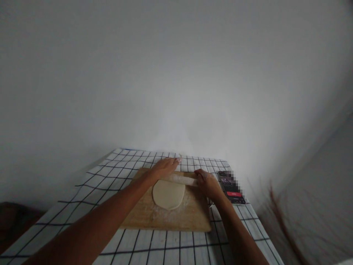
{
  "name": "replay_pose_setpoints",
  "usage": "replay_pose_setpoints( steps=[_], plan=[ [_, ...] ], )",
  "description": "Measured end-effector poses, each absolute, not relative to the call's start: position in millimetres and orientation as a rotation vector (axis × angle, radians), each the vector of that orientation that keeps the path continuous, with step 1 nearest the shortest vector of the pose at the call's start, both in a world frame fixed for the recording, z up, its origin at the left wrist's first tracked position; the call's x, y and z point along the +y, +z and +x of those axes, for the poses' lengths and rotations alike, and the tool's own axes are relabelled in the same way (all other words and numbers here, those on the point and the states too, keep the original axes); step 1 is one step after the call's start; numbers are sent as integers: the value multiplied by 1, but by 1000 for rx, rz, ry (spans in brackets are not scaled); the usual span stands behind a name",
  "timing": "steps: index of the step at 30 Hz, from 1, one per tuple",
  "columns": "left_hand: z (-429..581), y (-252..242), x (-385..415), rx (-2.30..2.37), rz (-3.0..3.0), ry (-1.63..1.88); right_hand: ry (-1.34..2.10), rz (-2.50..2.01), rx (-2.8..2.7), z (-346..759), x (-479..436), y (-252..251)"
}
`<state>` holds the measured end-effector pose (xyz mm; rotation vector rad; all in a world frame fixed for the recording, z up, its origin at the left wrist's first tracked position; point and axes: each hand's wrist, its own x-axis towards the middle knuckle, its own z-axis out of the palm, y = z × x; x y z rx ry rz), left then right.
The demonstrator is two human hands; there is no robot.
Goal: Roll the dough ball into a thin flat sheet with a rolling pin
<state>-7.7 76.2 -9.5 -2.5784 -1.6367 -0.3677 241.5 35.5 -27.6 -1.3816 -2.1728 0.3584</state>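
A flat round of pale dough [168, 194] lies on a floured wooden board [165, 217]. A wooden rolling pin [182, 179] rests across the dough's far edge. My left hand [164, 166] lies flat on the pin's left end, fingers stretched out toward the wall. My right hand [207, 183] presses on the pin's right end with its fingers curled over it.
The board sits on a table covered with a white cloth with a dark grid [110, 176]. A phone [231, 187] with a lit screen lies just right of the board. A plain white wall stands right behind the table.
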Motion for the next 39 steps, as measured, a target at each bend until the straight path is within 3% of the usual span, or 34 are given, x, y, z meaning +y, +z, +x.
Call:
replay_pose_setpoints(
  steps=[6, 14, 25, 31, 39],
  plan=[
    [-15, -21, 37, -1594, -2599, -312, 462, -1233, -2186, 242, 33, -24],
    [9, -28, -52, -1693, -2261, -502, 352, -1210, -2334, 242, 35, -29],
    [35, -66, -147, -1435, -2180, -482, 327, -1039, -2426, 244, 35, -29],
    [25, -55, -131, -1408, -2230, -463, 286, -1124, -2428, 242, 36, -30],
    [6, -29, -43, -1563, -2307, -398, 234, -1144, -2429, 239, 33, -29]
  ],
)
